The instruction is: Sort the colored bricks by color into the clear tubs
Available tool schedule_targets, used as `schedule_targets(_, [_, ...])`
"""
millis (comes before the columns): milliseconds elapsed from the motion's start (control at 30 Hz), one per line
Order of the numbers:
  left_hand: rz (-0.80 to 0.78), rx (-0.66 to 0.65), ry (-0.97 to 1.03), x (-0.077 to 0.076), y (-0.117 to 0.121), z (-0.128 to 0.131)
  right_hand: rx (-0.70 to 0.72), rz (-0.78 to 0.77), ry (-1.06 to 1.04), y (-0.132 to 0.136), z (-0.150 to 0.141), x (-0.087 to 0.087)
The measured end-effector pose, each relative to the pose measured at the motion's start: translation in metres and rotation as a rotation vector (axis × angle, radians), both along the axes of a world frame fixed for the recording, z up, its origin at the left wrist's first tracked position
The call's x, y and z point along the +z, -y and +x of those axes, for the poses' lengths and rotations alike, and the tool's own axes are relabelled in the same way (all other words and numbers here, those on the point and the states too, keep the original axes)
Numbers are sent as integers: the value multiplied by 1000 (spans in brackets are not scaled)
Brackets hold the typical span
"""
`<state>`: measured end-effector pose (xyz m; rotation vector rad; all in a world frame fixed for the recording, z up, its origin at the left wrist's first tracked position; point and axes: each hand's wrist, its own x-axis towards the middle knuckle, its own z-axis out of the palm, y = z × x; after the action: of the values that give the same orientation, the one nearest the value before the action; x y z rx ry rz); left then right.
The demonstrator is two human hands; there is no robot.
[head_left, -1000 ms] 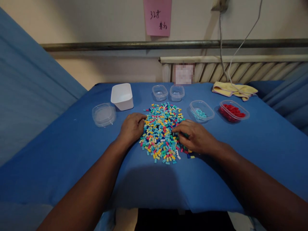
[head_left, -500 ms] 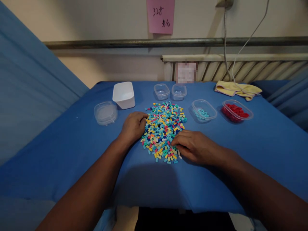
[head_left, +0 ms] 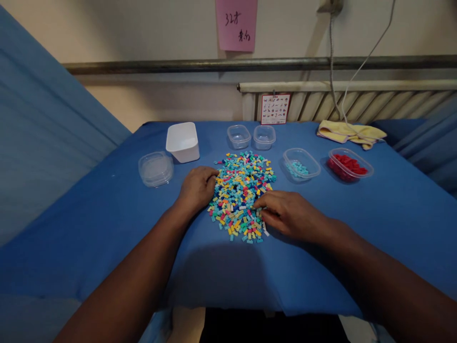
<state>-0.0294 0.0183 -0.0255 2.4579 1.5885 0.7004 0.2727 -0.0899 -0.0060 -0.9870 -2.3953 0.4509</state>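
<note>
A loose pile of small toy building bricks (head_left: pixel 239 190) in blue, teal, yellow, white and pink lies mid-table. My left hand (head_left: pixel 198 186) rests at the pile's left edge, fingers curled and thumb drawn in against them; whatever they may hold is hidden. On the opposite side, my right hand (head_left: pixel 285 213) reaches into the lower right of the pile. Its index finger and thumb are apart among the bricks, with no brick plainly gripped. Light-blue bricks (head_left: pixel 299 168) lie in a clear tub (head_left: pixel 310 162), and red bricks (head_left: pixel 348 165) fill another clear tub (head_left: pixel 367 172) farther right.
Two clear tubs (head_left: pixel 238 136) (head_left: pixel 264 137) stand behind the pile. To the left are a white bin (head_left: pixel 185 152) and stacked clear lids (head_left: pixel 156 169). A yellow cloth (head_left: pixel 352 133) and a cable (head_left: pixel 343 102) lie at the back right. A printed card (head_left: pixel 274 109) leans on the radiator (head_left: pixel 310 105).
My right hand's index finger and thumb have spread apart slightly, and the hand has shifted a little upward over the bricks. My left hand stays in place.
</note>
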Motion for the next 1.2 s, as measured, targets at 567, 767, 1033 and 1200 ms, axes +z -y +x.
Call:
schedule_targets(567, [6,-4,7,-1,0,0,-785,244,-120,-40,97,-8])
schedule_targets(767, [-3,-20,-7,0,-1,0,-464,236,-158,-20,66,5])
schedule_targets(1033, [-4,-8,-21,3,2,1,167,-63,52,4,11,1])
schedule_targets(1200, [5,-12,-20,2,2,1,124,-129,130,5,16,3])
